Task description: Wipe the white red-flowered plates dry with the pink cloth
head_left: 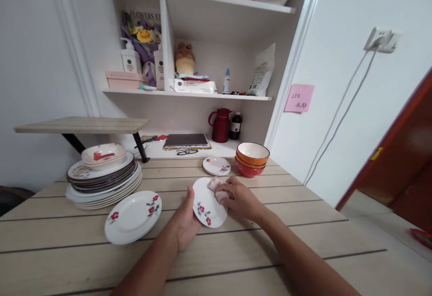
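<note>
A small white plate (209, 204) with red flowers is tilted up above the table, its left edge gripped by my left hand (189, 219), thumb at the rim and the other fingers hidden beneath. My right hand (240, 198) pinches a crumpled pale cloth (219, 190) against the plate's upper right face. Just behind, similar small plates (216, 165) lie stacked on the table. To the left of my left hand are larger flowered plates (133, 217), one on another.
A tall stack of plates (103, 181) topped by patterned bowls (104, 154) stands at the left, near a raised wooden stand (83, 125). Orange and red bowls (252, 159) are nested at the back right. Behind them are a red jug (221, 126), a laptop (186, 140) and glasses (187, 152).
</note>
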